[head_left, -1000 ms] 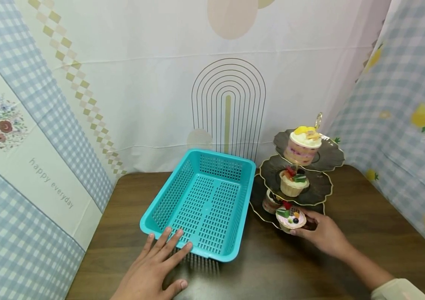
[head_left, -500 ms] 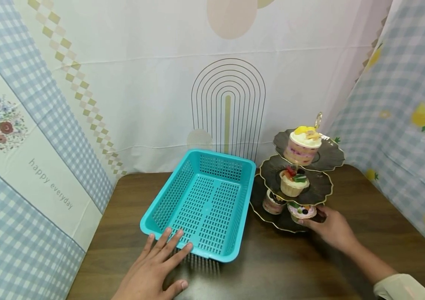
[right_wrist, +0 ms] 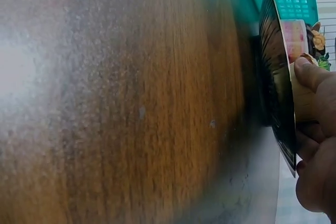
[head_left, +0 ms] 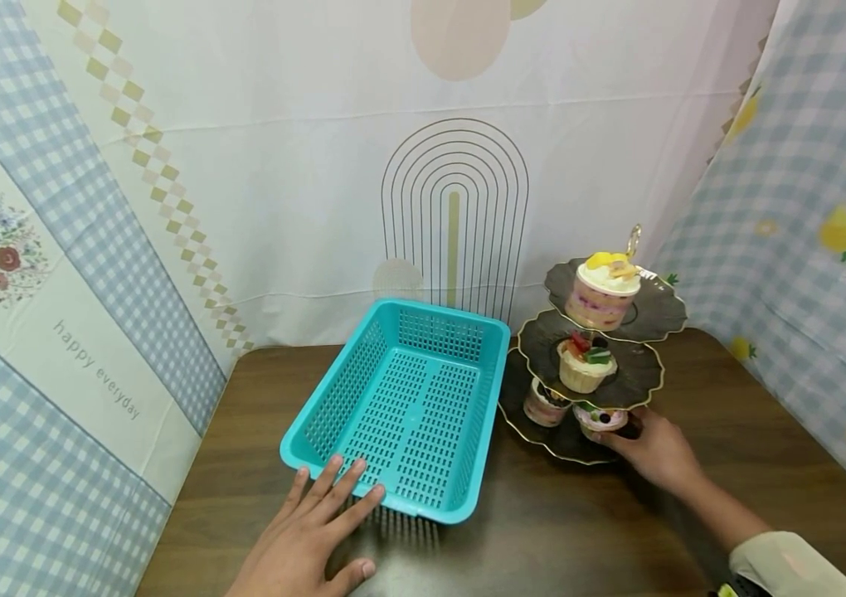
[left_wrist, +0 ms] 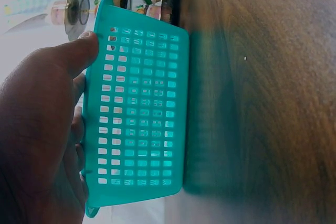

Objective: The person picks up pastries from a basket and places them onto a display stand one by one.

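Observation:
A cupcake (head_left: pixel 600 419) topped with pink cream and fruit sits on the lowest plate of a dark three-tier dessert stand (head_left: pixel 635 365), partly under the middle tier. My right hand (head_left: pixel 658 452) grips it from the right; in the right wrist view the thumb (right_wrist: pixel 310 72) lies against its pale side. My left hand (head_left: pixel 303 531) rests on the near rim of a turquoise plastic basket (head_left: pixel 411 419) with fingers spread and straight. Nothing lies in the basket. The left wrist view shows that hand (left_wrist: pixel 47 114) along the basket's rim, thumb at its corner.
On the top tier stands a dessert cup (head_left: pixel 602 300) with yellow fruit. A second cupcake (head_left: pixel 583 373) occupies the middle tier, and another dessert cup (head_left: pixel 545 406) is on the lowest. All stand on a brown wooden table (head_left: pixel 542 531), with patterned cloth (head_left: pixel 303 207) hanging behind.
My right hand has carried the pink-topped cupcake back and slightly right, from in front of the stand onto its lowest plate. The left hand and basket stay put.

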Available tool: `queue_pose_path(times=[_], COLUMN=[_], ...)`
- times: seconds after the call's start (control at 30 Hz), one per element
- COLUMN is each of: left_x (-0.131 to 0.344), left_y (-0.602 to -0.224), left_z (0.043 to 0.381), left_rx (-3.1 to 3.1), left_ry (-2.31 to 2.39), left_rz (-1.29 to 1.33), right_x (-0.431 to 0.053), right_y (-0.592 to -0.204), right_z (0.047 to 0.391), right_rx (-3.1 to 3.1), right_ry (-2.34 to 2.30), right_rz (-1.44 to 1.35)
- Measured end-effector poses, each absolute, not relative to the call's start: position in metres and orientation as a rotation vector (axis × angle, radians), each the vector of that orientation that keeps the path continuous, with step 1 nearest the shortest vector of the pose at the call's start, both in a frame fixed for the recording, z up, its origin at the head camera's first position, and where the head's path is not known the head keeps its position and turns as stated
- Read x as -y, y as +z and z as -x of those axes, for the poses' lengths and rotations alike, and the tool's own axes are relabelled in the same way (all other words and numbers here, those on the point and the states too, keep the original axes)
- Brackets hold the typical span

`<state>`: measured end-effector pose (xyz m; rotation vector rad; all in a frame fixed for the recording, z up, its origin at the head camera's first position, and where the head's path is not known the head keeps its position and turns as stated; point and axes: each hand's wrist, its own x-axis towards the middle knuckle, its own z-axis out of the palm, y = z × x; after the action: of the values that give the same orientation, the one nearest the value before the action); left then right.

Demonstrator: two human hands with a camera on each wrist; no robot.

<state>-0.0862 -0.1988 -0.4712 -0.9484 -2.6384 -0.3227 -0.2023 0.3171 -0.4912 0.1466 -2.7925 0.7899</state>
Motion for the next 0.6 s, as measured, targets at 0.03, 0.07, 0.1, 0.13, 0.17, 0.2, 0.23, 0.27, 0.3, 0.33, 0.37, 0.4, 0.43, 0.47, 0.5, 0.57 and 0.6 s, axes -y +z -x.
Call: queue_pose_path(times=[0.03,0.07,0.1,0.13,0.17,0.2,0.23,0.27,0.3,0.33,0.37,0.4,0.43,0.47,0.5,0.57,0.6], left_x=[0.1987,0.1986,0.1985,0.1987,0.1988,0.1989,0.1990,0.1992,0.1993,0.1994,0.1995,0.1996,0.1997,0.1998,0.1999,0.1998,0.1997], left_y=[-0.4712,-0.4712,-0.4711,-0.4711,-0.4711,-0.4712,-0.4713,-0.4715,-0.4717,-0.4720,-0.4723,-0.4725,-0.4727,-0.4729,-0.4729,-0.4730,-0.4728], left_z=[0.0863,0.0864,0.0865,0.0865,0.0864,0.0866,0.0866,0.0867,0.0867,0.0867,0.0867,0.0867,0.0867,0.0868,0.0869,0.0875,0.0879], left_rx=[2.637,2.636,2.636,2.639,2.641,2.642,2.642,2.642,2.641,2.639,2.635,2.629,2.626,2.621,2.617,2.606,2.599], left_ry=[-0.326,-0.326,-0.326,-0.326,-0.328,-0.327,-0.327,-0.324,-0.321,-0.317,-0.311,-0.304,-0.299,-0.294,-0.286,-0.266,-0.255], left_rz=[0.949,0.949,0.949,0.948,0.947,0.947,0.948,0.948,0.950,0.952,0.954,0.956,0.956,0.957,0.957,0.955,0.955], right_x=[-0.3177,-0.3182,-0.3184,-0.3183,-0.3182,-0.3178,-0.3173,-0.3169,-0.3168,-0.3167,-0.3166,-0.3165,-0.3164,-0.3163,-0.3161,-0.3150,-0.3143], right_y=[-0.4922,-0.4934,-0.4945,-0.4952,-0.4958,-0.4962,-0.4967,-0.4971,-0.4972,-0.4974,-0.4975,-0.4976,-0.4978,-0.4980,-0.4981,-0.4974,-0.4968], right_z=[0.2034,0.2046,0.2058,0.2072,0.2087,0.2097,0.2104,0.2108,0.2113,0.2113,0.2109,0.2103,0.2095,0.2085,0.2073,0.2036,0.2014], right_rx=[2.801,2.804,2.807,2.800,2.790,2.779,2.767,2.751,2.742,2.727,2.720,2.712,2.699,2.683,2.666,2.635,2.620], right_ry=[0.791,0.794,0.795,0.790,0.779,0.763,0.746,0.728,0.706,0.688,0.682,0.669,0.664,0.654,0.645,0.625,0.610], right_rz=[-0.150,-0.154,-0.159,-0.171,-0.187,-0.204,-0.219,-0.235,-0.251,-0.266,-0.274,-0.283,-0.295,-0.304,-0.311,-0.310,-0.304])
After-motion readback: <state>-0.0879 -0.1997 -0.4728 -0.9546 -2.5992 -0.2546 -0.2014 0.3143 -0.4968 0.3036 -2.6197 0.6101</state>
